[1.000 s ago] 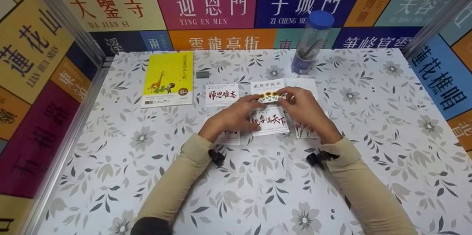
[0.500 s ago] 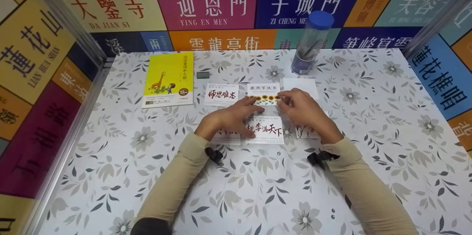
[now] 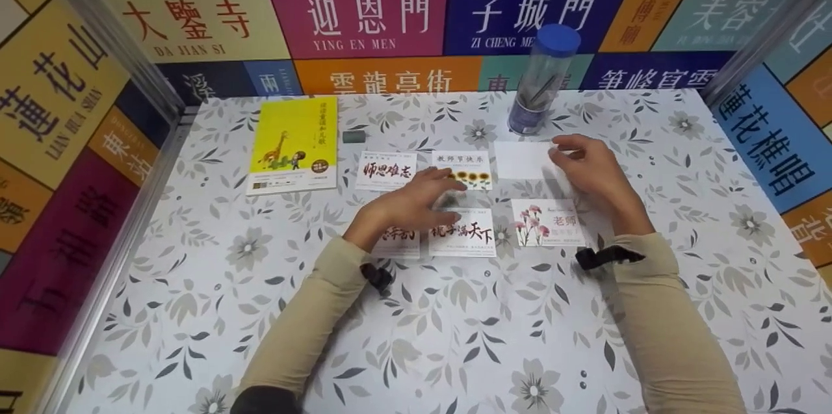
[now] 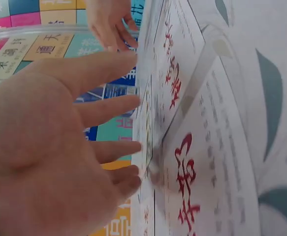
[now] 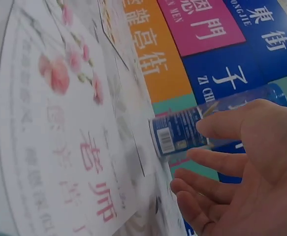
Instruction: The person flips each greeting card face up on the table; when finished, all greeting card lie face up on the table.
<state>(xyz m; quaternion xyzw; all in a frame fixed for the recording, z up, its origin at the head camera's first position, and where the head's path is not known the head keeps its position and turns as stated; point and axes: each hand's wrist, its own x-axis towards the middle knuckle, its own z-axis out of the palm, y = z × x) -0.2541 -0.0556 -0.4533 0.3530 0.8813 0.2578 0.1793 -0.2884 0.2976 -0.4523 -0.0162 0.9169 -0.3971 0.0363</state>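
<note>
Several small cards lie in two rows on the floral table. My left hand [image 3: 416, 199] hovers over the middle ones with fingers spread, its fingertips close to the sunflower card [image 3: 478, 180]; the left wrist view shows its open palm [image 4: 49, 137]. Below it lie two cards with red lettering, one fully visible [image 3: 463, 232] and one partly covered by the hand [image 3: 398, 244]. My right hand [image 3: 588, 160] is at the right edge of a blank white card [image 3: 523, 159], fingers loosely bent. The pink flower card [image 3: 546, 224] lies below the blank one.
A clear tube with a blue lid [image 3: 546, 79] stands behind the cards. At the back left lie a yellow book [image 3: 294, 141] and a small dark green block [image 3: 354, 136]. Another red-lettered card [image 3: 386, 170] is in the upper row. Printed panels [image 3: 357, 11] wall the table.
The sunflower card came down flat into the upper row, and the lower red-lettered card slid slightly towards me. My right hand then let go and moved right to the blank card.
</note>
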